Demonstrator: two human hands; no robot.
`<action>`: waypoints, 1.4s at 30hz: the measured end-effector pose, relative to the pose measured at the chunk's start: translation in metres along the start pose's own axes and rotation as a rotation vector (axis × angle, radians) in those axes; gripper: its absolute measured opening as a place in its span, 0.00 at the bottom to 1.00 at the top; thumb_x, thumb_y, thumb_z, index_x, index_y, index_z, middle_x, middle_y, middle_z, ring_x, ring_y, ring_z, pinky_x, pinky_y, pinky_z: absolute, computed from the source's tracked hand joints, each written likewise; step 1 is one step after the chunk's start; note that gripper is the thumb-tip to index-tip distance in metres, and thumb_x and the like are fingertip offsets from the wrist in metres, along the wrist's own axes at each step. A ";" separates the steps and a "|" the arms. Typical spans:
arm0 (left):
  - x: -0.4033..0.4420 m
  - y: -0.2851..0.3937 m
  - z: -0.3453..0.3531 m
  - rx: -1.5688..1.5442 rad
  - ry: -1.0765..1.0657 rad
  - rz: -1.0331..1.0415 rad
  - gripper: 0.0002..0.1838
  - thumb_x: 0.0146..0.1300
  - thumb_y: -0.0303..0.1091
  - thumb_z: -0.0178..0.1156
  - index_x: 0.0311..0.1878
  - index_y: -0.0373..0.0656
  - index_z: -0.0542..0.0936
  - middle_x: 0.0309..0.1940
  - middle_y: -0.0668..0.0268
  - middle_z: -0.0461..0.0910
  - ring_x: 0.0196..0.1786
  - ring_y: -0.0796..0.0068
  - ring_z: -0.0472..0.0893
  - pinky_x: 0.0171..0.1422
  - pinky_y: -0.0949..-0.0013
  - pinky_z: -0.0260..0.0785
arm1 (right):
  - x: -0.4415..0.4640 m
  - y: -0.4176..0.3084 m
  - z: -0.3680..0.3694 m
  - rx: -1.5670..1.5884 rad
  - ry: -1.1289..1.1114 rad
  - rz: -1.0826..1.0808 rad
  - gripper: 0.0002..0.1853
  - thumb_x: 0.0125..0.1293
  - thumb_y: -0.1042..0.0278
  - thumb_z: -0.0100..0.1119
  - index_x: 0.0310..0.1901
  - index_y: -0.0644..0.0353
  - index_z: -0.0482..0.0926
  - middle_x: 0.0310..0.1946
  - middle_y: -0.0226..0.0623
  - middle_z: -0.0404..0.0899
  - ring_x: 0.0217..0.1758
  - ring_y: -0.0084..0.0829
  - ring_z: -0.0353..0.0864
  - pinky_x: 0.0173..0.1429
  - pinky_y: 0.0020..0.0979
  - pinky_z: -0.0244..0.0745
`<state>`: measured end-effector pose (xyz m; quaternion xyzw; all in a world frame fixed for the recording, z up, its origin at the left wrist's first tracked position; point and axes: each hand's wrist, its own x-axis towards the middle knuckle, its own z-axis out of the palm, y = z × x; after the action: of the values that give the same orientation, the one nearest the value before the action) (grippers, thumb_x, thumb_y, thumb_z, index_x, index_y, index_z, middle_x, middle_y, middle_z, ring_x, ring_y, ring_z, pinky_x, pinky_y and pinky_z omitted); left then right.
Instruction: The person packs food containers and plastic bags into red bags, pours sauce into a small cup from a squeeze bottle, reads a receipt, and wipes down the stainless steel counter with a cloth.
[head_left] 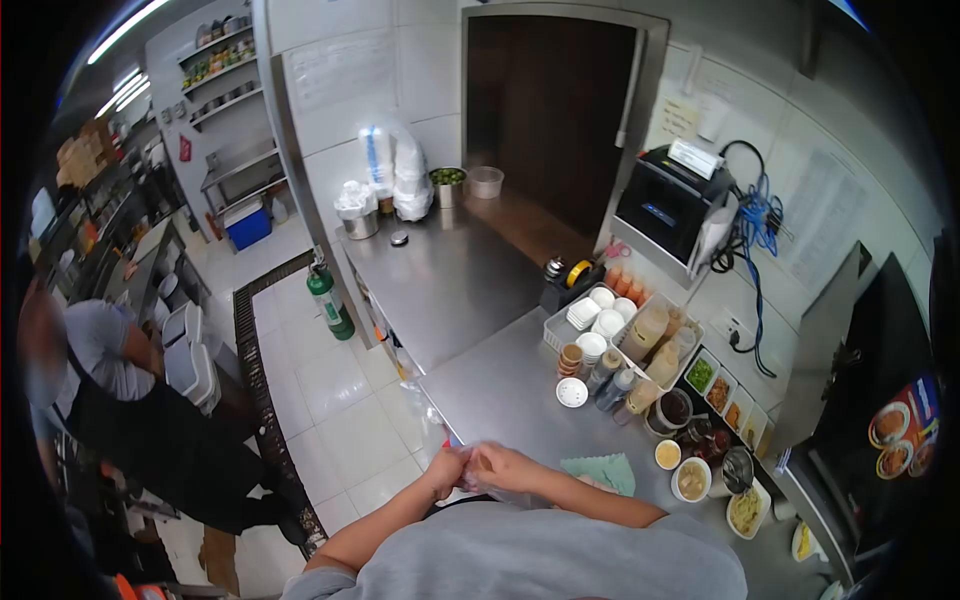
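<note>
Close to my body, at the front edge of the steel counter (470, 370), my two hands are drawn together. My left hand (446, 472) is closed, its fingers against a crumpled clear plastic bag (468, 482). On the other side, the fingers of my right hand (502, 468) pinch the same plastic. What the bag contains, if anything, I cannot make out. More clear plastic (428, 425) hangs by the counter edge just beyond my left hand. A green cloth (603, 470) lies beside my right forearm.
Right of my hands stand sauce bottles (645, 330), a basket of white dishes (590, 315) and food bowls (691, 480). A printer (665, 210) hangs above. At left are a green cylinder (330, 300) on the floor and a person in a black apron (150, 430).
</note>
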<state>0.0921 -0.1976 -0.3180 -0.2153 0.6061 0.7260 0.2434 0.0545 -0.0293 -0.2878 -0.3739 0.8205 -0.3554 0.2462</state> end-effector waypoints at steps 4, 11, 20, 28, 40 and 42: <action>-0.019 0.016 0.031 0.859 0.054 0.416 0.12 0.62 0.29 0.51 0.47 0.37 0.76 0.34 0.49 0.81 0.37 0.50 0.82 0.41 0.57 0.76 | -0.004 0.013 0.012 -0.313 -0.383 0.344 0.20 0.63 0.58 0.50 0.54 0.56 0.73 0.56 0.47 0.72 0.55 0.43 0.73 0.57 0.37 0.69; -0.022 0.045 0.057 1.063 -0.016 0.746 0.15 0.56 0.24 0.51 0.47 0.40 0.77 0.33 0.47 0.80 0.37 0.45 0.80 0.43 0.56 0.73 | -0.004 0.011 -0.002 -0.369 -0.053 0.183 0.18 0.64 0.55 0.48 0.48 0.55 0.78 0.53 0.42 0.76 0.56 0.38 0.74 0.58 0.36 0.69; -0.010 0.088 0.054 0.618 -0.423 0.772 0.22 0.49 0.26 0.67 0.50 0.39 0.77 0.41 0.60 0.81 0.45 0.72 0.80 0.53 0.68 0.70 | -0.061 -0.031 -0.019 -0.125 0.883 0.213 0.15 0.60 0.65 0.58 0.46 0.63 0.77 0.45 0.47 0.77 0.49 0.48 0.76 0.52 0.41 0.71; 0.038 0.116 0.055 0.576 -1.137 0.213 0.33 0.50 0.37 0.72 0.58 0.38 0.71 0.49 0.60 0.78 0.53 0.70 0.76 0.59 0.66 0.67 | -0.037 -0.055 -0.065 0.149 0.806 0.192 0.09 0.59 0.70 0.62 0.43 0.56 0.82 0.37 0.37 0.82 0.41 0.33 0.82 0.47 0.31 0.75; 0.114 0.152 0.046 1.206 -1.147 0.625 0.18 0.69 0.44 0.51 0.32 0.41 0.80 0.28 0.62 0.81 0.26 0.72 0.75 0.36 0.66 0.68 | -0.014 -0.135 -0.108 -0.873 1.054 0.232 0.10 0.58 0.68 0.62 0.41 0.57 0.76 0.26 0.36 0.78 0.31 0.34 0.79 0.36 0.35 0.74; 0.111 0.166 0.050 1.006 -1.410 0.727 0.19 0.70 0.43 0.50 0.29 0.40 0.79 0.27 0.61 0.79 0.26 0.71 0.74 0.35 0.66 0.67 | -0.011 -0.078 -0.073 -0.723 0.734 0.482 0.12 0.61 0.63 0.60 0.44 0.57 0.76 0.26 0.38 0.79 0.31 0.39 0.80 0.37 0.37 0.74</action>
<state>-0.0980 -0.1625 -0.2478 0.6072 0.5914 0.3731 0.3773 0.0465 -0.0277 -0.1807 -0.0885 0.9839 -0.0925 -0.1246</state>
